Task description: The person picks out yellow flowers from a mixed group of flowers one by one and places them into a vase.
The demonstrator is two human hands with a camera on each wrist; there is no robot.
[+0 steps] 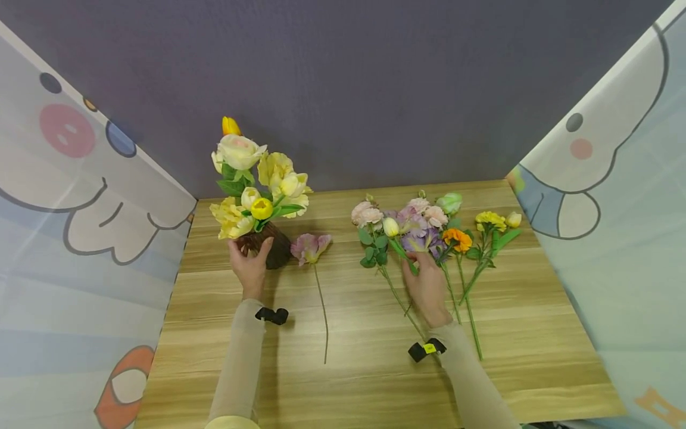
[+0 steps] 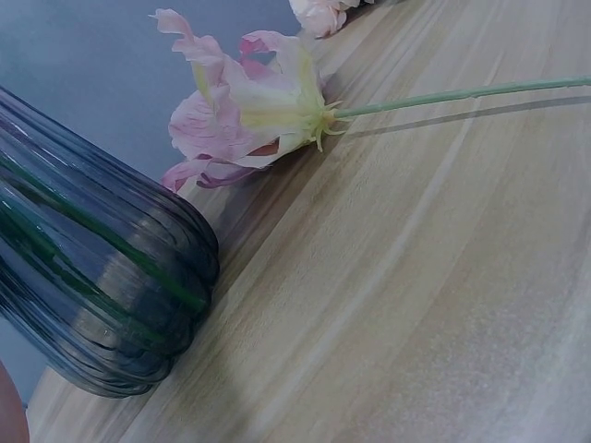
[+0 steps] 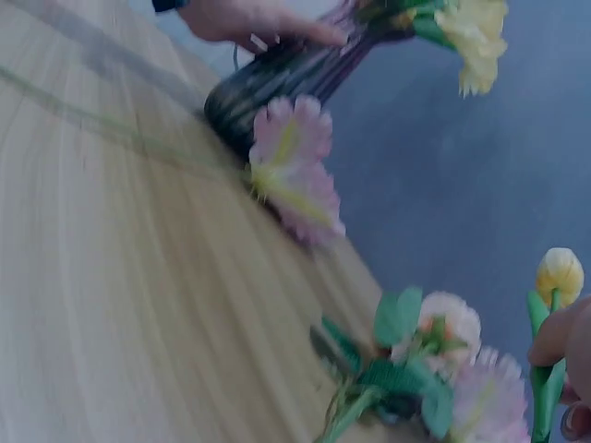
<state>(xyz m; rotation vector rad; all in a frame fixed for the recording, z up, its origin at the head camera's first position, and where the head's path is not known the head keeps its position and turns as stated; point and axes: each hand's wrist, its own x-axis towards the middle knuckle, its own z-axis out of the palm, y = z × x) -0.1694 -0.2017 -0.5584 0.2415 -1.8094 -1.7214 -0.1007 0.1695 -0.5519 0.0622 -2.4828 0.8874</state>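
At the left of the head view, my left hand (image 1: 250, 271) grips a dark ribbed glass vase (image 1: 277, 251) near its neck. Yellow and cream flowers (image 1: 239, 152) fill the vase, and green stems (image 2: 88, 217) show through the glass in the left wrist view. My right hand (image 1: 427, 289) pinches a pale yellow tulip (image 1: 390, 227) by its green stem, above the flowers lying at the right. In the right wrist view the tulip (image 3: 560, 273) stands roughly upright between thumb and fingers. A pink-purple flower (image 1: 309, 248) lies on the table just right of the vase.
On the wooden table (image 1: 370, 381) lie a pale pink rose stem (image 1: 367, 214), purple flowers (image 1: 423, 238), an orange flower (image 1: 458, 239) and a yellow flower (image 1: 490, 220). A dark panel (image 1: 375, 95) stands behind, with cartoon-printed sheets (image 1: 595, 196) at both sides.
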